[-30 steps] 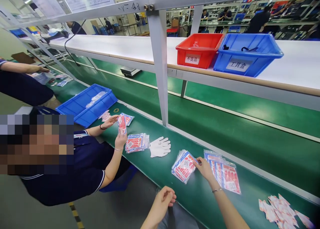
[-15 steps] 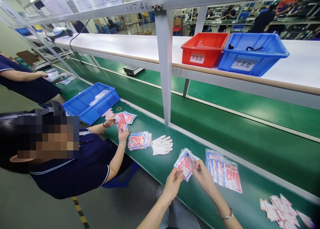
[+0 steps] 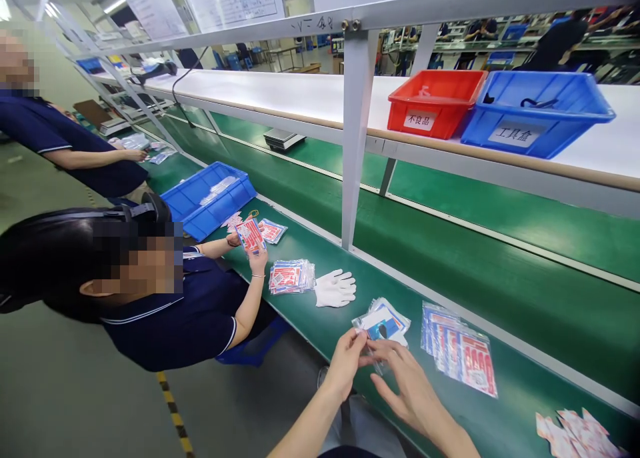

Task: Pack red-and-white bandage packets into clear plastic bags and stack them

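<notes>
My left hand (image 3: 346,363) is closed in a pinch at the near left edge of a clear plastic packet (image 3: 381,326), which shows a blue and white face with a dark spot. Beside it my right hand (image 3: 406,383) has its thumb and fingers apart, its fingertips over the packet's near edge; the fingers partly hide that edge. Other flat packets lie beneath or just behind this one. To the right, a fanned row of red, white and blue packets (image 3: 460,351) rests on the green table. A white glove (image 3: 336,289) lies to the left.
Loose small printed pieces (image 3: 580,435) lie at lower right. On the left a seated co-worker (image 3: 200,298) holds a packet, near a packet stack (image 3: 291,276) and a blue crate (image 3: 207,201). A red bin (image 3: 435,105) and blue bin (image 3: 537,115) stand on the shelf behind a metal post (image 3: 356,145).
The packet at my hands shows a blue and white face where a red printed one showed. My right hand has come nearer and its fingers have spread. The view has shifted left.
</notes>
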Available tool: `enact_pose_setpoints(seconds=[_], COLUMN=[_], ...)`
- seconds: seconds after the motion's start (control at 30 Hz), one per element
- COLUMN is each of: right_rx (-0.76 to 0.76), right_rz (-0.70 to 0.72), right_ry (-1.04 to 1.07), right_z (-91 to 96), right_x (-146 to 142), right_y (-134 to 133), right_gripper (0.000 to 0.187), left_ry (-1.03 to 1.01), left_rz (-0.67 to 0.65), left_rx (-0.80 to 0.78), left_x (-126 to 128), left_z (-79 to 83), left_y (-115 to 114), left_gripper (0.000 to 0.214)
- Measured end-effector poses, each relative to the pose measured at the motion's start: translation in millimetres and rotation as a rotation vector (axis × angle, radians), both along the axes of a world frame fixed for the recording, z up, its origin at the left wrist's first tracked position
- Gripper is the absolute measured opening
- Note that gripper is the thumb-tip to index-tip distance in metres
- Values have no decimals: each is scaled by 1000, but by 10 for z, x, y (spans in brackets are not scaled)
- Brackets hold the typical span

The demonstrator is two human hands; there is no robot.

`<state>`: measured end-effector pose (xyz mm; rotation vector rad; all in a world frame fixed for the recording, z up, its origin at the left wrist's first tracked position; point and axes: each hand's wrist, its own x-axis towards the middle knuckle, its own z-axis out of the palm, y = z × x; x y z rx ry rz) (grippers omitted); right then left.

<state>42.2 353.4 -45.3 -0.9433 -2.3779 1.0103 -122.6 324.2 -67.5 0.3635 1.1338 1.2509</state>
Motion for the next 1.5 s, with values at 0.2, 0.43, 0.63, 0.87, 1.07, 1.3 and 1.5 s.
enact_pose_setpoints(seconds=[0.2, 0.43, 0.63, 0.87, 1.07, 1.3, 1.5], right_rx=[-206, -488, -477, -210, 137, -174, -485], right_rz=[-181, -225, -280, -427, 14, -16, -211], right_ry=[143, 175, 152, -56, -252, -91, 91], right_z=[-120, -26, 47, -188, -68, 41, 20], right_x=[-15, -72, -52, 5, -62, -47, 171], right_y=[-9, -37, -13, -67, -97, 10, 137], right_gripper=[14, 22, 31, 13, 37, 35, 39], left_ry=[133, 178, 242, 663, 821, 1122, 843], left_rz=[-166, -231, -312, -279, -316, -420, 12], left_rx=[28, 54, 141, 58, 91, 242, 148], left_x=[-82, -93, -152, -126, -110, 20, -430], left_z=[20, 5, 145, 245, 458, 702, 464], left_y=[-68, -118, -158, -198, -98, -164, -135], left_gripper=[45, 37, 35, 26, 25, 21, 29])
